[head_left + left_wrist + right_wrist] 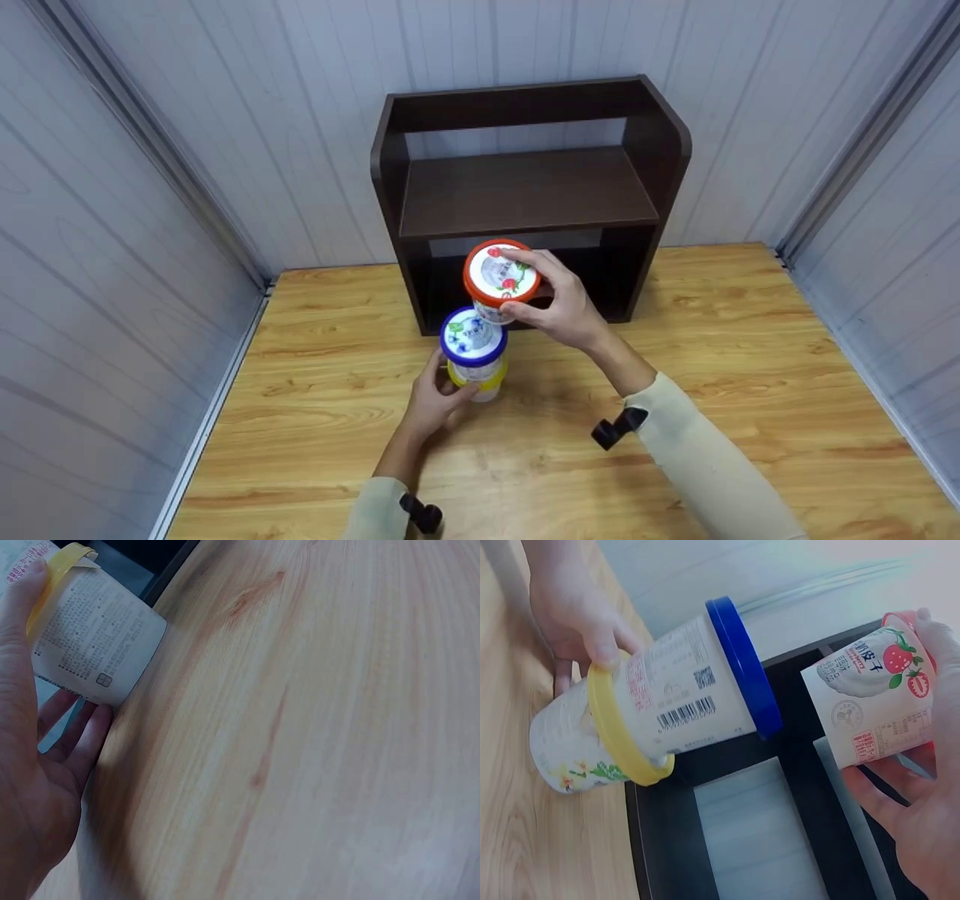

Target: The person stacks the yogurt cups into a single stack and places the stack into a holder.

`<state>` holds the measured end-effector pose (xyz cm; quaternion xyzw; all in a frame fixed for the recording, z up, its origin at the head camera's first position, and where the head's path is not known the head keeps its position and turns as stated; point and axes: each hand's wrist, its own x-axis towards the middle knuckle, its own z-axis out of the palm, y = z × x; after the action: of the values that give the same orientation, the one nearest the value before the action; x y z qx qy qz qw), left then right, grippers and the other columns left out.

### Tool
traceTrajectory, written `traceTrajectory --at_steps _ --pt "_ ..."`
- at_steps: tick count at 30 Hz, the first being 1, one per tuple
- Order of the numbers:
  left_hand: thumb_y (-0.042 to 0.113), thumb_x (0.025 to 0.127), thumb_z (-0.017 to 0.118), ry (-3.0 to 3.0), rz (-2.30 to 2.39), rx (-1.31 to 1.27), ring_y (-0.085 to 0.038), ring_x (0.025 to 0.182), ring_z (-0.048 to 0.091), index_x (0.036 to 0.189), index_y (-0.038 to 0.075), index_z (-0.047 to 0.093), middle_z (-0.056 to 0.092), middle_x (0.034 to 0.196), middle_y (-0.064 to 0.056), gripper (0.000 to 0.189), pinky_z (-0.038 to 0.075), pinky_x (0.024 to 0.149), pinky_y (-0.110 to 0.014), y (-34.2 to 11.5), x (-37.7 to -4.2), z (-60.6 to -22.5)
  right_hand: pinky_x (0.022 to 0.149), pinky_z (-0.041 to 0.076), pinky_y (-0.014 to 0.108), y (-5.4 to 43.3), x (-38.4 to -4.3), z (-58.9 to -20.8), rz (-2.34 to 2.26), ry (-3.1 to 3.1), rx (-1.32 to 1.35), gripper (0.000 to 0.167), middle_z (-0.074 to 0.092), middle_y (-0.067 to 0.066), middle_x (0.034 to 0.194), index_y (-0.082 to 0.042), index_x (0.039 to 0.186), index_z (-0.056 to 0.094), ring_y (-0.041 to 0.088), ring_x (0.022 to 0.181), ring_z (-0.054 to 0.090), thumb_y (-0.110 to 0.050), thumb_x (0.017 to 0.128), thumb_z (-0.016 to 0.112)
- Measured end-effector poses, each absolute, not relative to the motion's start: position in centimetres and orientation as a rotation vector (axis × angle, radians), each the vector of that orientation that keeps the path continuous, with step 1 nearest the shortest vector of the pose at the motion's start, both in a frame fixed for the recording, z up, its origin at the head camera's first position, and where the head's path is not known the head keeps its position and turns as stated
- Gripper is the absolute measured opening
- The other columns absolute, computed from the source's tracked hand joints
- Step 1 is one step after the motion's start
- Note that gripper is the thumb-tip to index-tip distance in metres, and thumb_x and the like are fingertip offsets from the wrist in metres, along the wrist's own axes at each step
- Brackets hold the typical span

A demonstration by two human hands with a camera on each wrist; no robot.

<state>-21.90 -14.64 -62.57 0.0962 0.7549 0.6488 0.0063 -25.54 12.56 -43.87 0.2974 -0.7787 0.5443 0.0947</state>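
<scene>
Two yogurt tubs are stacked on the table: a yellow-lidded tub (97, 634) below and a blue-lidded tub (474, 337) on top of it. My left hand (433, 397) grips the lower tub around its yellow rim, thumb on the near side. Above the blue lid, my right hand (562, 304) holds a red-lidded tub (500, 274) printed with strawberries, fingers and thumb around its lid edge. In the right wrist view a gap shows between the strawberry tub (877, 694) and the blue lid (742, 667).
A dark brown two-tier shelf (529, 187) stands behind the tubs against the pale panelled wall (315, 90). Its lower compartment opens just beyond the stack. The wood-grain table (322, 330) spreads on both sides. Black wrist mounts (619, 429) sit on both sleeves.
</scene>
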Motion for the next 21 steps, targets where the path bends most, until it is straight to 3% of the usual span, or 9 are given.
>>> traceTrajectory --at_steps 4,11,16,21 --pt "0.020 0.096 0.092 2.359 2.006 0.258 -0.026 0.130 0.067 0.172 0.007 0.041 0.064 0.150 -0.020 0.093 0.062 0.116 -0.037 -14.6 -21.7 -62.0 0.102 0.068 0.034 12.0 -25.2 -43.8 1.616 -2.313 0.930 0.074 0.063 0.019 0.149 -0.014 0.161 0.062 0.020 0.127 0.065 -0.033 0.097 0.092" --pt "0.030 0.096 0.092 2.375 2.070 0.426 -0.020 0.123 0.069 0.170 0.010 0.044 0.067 0.146 -0.016 0.091 0.065 0.107 -0.031 -15.1 -22.4 -64.1 0.100 0.066 0.026 11.2 -24.8 -43.9 1.618 -2.317 0.975 0.081 0.063 0.018 0.149 -0.012 0.160 0.062 0.020 0.127 0.065 -0.054 0.096 0.088" --pt "0.032 0.095 0.093 2.358 2.054 0.380 -0.022 0.128 0.069 0.171 0.007 0.042 0.065 0.149 -0.021 0.094 0.064 0.112 -0.035 -14.9 -22.2 -63.4 0.100 0.066 0.027 10.7 -24.8 -43.9 1.613 -2.335 0.988 0.076 0.063 0.017 0.151 -0.013 0.160 0.062 0.023 0.129 0.066 -0.048 0.098 0.089" --pt "0.025 0.097 0.092 2.369 1.993 0.306 -0.032 0.136 0.068 0.172 0.005 0.039 0.062 0.154 -0.025 0.094 0.063 0.117 -0.041 -14.5 -21.6 -61.8 0.101 0.066 0.029 10.3 -24.7 -44.0 1.639 -2.335 1.006 0.075 0.064 0.017 0.152 -0.014 0.160 0.062 0.025 0.130 0.066 -0.048 0.098 0.088"
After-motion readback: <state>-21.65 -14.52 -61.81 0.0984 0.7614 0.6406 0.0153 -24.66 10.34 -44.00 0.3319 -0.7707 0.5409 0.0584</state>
